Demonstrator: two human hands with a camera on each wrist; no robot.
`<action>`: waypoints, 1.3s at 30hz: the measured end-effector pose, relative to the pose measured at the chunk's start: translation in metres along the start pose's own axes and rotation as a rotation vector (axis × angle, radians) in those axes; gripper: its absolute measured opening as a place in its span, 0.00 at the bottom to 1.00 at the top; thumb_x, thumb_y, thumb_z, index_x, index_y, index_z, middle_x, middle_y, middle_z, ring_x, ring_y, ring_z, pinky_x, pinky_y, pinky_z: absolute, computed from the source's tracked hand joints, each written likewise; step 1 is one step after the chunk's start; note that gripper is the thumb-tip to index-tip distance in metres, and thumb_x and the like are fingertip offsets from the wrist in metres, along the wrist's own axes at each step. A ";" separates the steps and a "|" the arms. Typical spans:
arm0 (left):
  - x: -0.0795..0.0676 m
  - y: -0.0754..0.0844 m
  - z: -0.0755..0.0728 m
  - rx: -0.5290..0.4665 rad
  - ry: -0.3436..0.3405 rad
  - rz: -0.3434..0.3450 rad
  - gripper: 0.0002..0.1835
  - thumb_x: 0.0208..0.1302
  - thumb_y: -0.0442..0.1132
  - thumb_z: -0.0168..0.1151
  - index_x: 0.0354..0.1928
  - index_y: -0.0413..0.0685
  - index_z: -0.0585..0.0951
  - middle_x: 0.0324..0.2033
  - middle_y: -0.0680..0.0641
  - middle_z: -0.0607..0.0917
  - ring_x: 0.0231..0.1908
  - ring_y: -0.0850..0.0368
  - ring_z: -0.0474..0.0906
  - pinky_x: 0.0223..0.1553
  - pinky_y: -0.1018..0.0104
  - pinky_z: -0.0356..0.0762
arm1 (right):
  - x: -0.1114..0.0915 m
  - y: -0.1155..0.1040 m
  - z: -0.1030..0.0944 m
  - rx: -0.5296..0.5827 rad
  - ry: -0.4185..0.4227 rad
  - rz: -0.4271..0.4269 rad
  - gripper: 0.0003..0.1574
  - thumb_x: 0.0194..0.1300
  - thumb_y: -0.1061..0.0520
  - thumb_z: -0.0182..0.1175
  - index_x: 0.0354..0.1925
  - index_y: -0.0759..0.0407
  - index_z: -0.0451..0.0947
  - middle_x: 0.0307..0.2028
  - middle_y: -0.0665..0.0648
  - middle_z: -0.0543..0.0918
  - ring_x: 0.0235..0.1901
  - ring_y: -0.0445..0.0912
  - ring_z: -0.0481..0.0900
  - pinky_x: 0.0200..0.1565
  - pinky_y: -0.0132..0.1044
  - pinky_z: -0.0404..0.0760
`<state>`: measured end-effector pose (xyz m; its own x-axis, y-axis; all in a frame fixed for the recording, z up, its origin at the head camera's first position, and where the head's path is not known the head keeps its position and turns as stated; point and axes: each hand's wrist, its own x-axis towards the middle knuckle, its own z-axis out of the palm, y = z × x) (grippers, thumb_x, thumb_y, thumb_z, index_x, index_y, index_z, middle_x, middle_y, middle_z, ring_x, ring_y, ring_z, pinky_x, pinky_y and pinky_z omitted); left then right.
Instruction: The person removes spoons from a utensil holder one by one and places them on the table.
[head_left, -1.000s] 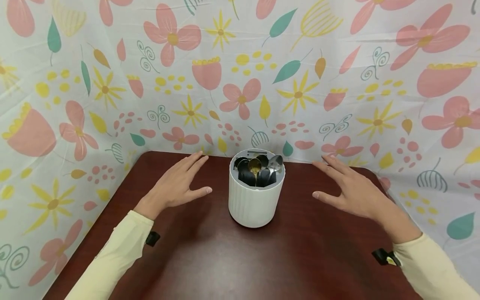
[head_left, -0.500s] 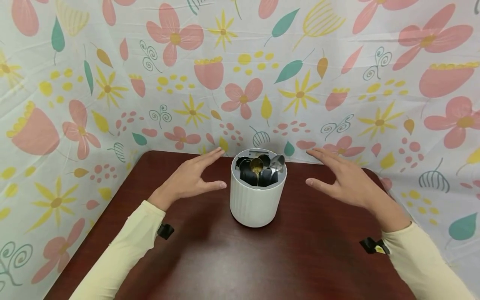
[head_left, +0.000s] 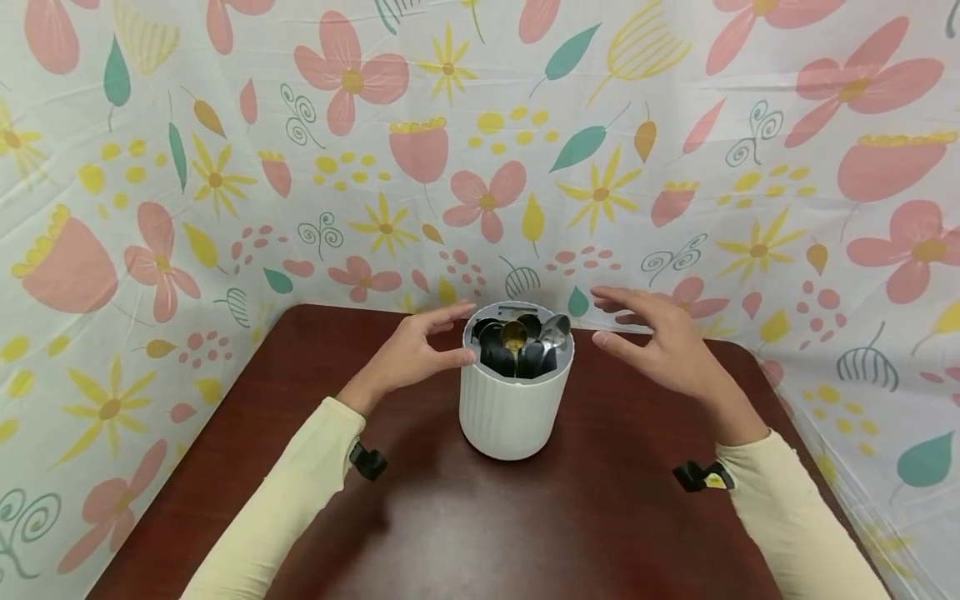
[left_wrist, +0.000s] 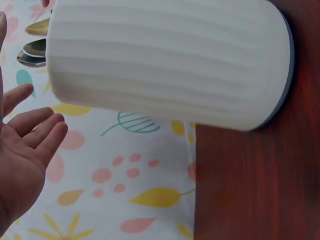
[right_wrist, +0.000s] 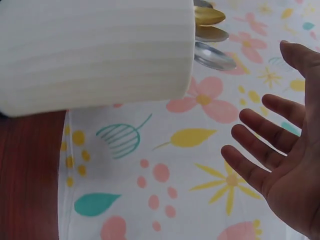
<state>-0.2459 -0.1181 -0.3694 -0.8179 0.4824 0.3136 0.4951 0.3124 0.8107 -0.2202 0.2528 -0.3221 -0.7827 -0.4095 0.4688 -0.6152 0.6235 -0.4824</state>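
A white ribbed utensil holder [head_left: 510, 421] stands upright on the table, with a grey insert inside its rim. Spoons fill it: a gold spoon [head_left: 514, 335] in the middle, a silver spoon [head_left: 555, 327] at the right, and several black ones around them. My left hand [head_left: 416, 346] is at the holder's left side, thumb and fingertips right at the rim. To the right, my right hand [head_left: 660, 337] hovers apart from the holder, fingers spread and relaxed. The right wrist view shows a gap between the fingers and the silver spoon [right_wrist: 215, 56]. Neither hand grips anything.
The dark reddish-brown table [head_left: 480, 533] extends toward me in front of the holder. A white cloth [head_left: 480, 125] printed with flowers and leaves hangs behind and along both sides. Small black devices sit on both wrists, such as the left wrist device [head_left: 367, 461].
Both hands have moved inward toward the utensil holder. The left hand has come up to its rim, while the right has closed much of its distance. The holder stays in place.
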 end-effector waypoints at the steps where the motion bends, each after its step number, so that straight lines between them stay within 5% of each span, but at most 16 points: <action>1: 0.001 -0.001 0.001 -0.022 0.003 -0.011 0.39 0.61 0.55 0.75 0.72 0.56 0.74 0.70 0.54 0.75 0.69 0.51 0.72 0.70 0.49 0.69 | 0.002 0.001 0.002 0.029 0.010 0.000 0.37 0.65 0.56 0.70 0.70 0.41 0.74 0.56 0.51 0.84 0.53 0.40 0.82 0.55 0.28 0.81; 7: 0.000 -0.006 0.008 -0.080 0.005 -0.059 0.37 0.62 0.50 0.75 0.73 0.56 0.74 0.71 0.55 0.73 0.70 0.48 0.70 0.69 0.46 0.69 | 0.010 0.003 0.013 0.128 0.060 -0.043 0.33 0.64 0.62 0.71 0.65 0.47 0.79 0.51 0.54 0.87 0.48 0.33 0.82 0.48 0.30 0.84; 14: -0.002 -0.008 0.017 -0.075 0.034 -0.056 0.39 0.59 0.52 0.77 0.73 0.61 0.73 0.71 0.57 0.72 0.73 0.58 0.65 0.72 0.48 0.65 | 0.015 -0.001 0.025 0.179 0.077 -0.022 0.30 0.63 0.61 0.72 0.63 0.49 0.81 0.50 0.54 0.87 0.47 0.43 0.81 0.45 0.35 0.84; 26: 0.001 -0.012 0.025 -0.014 0.046 -0.067 0.44 0.56 0.55 0.78 0.74 0.58 0.72 0.72 0.59 0.70 0.74 0.61 0.61 0.72 0.50 0.65 | 0.017 -0.002 0.038 0.275 0.063 0.063 0.28 0.66 0.59 0.69 0.64 0.49 0.81 0.51 0.56 0.86 0.49 0.46 0.80 0.46 0.29 0.80; 39: 0.001 -0.015 0.028 -0.026 0.045 -0.074 0.44 0.56 0.54 0.78 0.74 0.58 0.71 0.72 0.59 0.70 0.74 0.62 0.60 0.73 0.49 0.63 | 0.011 0.005 0.058 0.244 0.066 0.096 0.25 0.65 0.58 0.71 0.61 0.51 0.82 0.37 0.52 0.80 0.37 0.46 0.80 0.41 0.29 0.81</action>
<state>-0.2460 -0.0996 -0.3947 -0.8646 0.4213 0.2740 0.4257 0.3242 0.8448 -0.2372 0.2127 -0.3628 -0.8358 -0.3066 0.4554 -0.5490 0.4753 -0.6875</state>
